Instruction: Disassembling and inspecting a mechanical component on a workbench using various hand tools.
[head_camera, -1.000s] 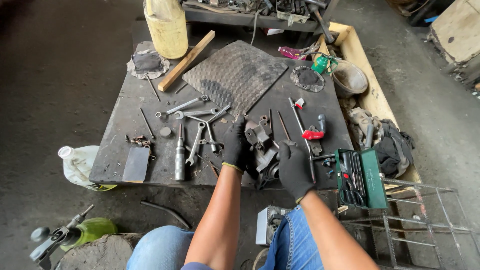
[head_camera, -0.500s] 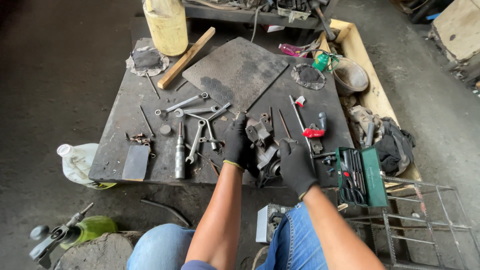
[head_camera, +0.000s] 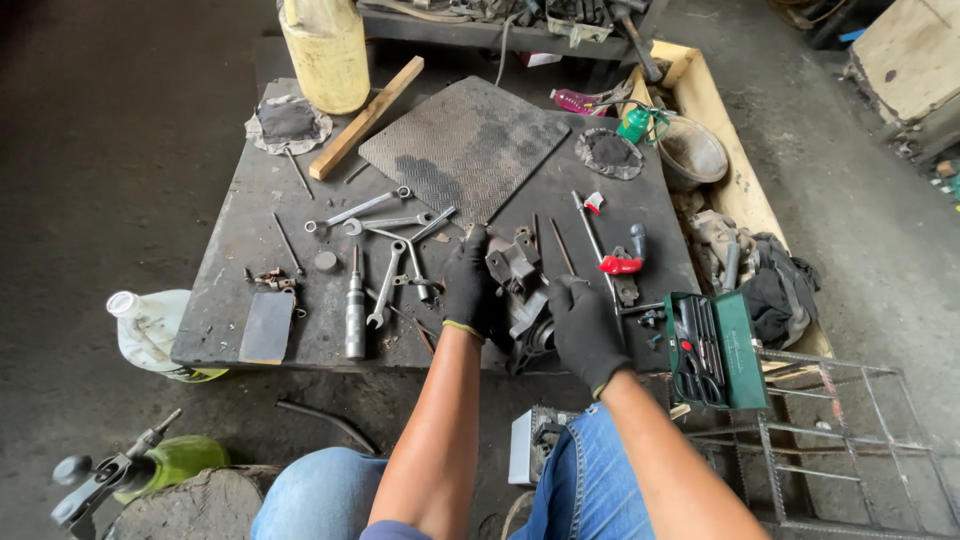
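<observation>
Both of my hands wear black gloves and rest on a greasy grey metal part (head_camera: 518, 285) at the near edge of a low dark work table (head_camera: 250, 240). My left hand (head_camera: 467, 283) grips the part's left side, fingers curled around it. My right hand (head_camera: 584, 328) holds the part's right and lower side. Several wrenches (head_camera: 385, 240) lie just left of my left hand. A red-handled tool (head_camera: 622, 262) and thin rods lie right of the part.
A checker-plate sheet (head_camera: 462, 145), a wooden stick (head_camera: 366, 117) and a yellow jug (head_camera: 325, 45) sit at the table's far side. An open green tool case (head_camera: 718, 350) lies at right beside a wire rack (head_camera: 850, 440). A white jug (head_camera: 150, 330) stands left.
Both hands stayed on the metal part with only small shifts. The right hand has moved slightly up along the part.
</observation>
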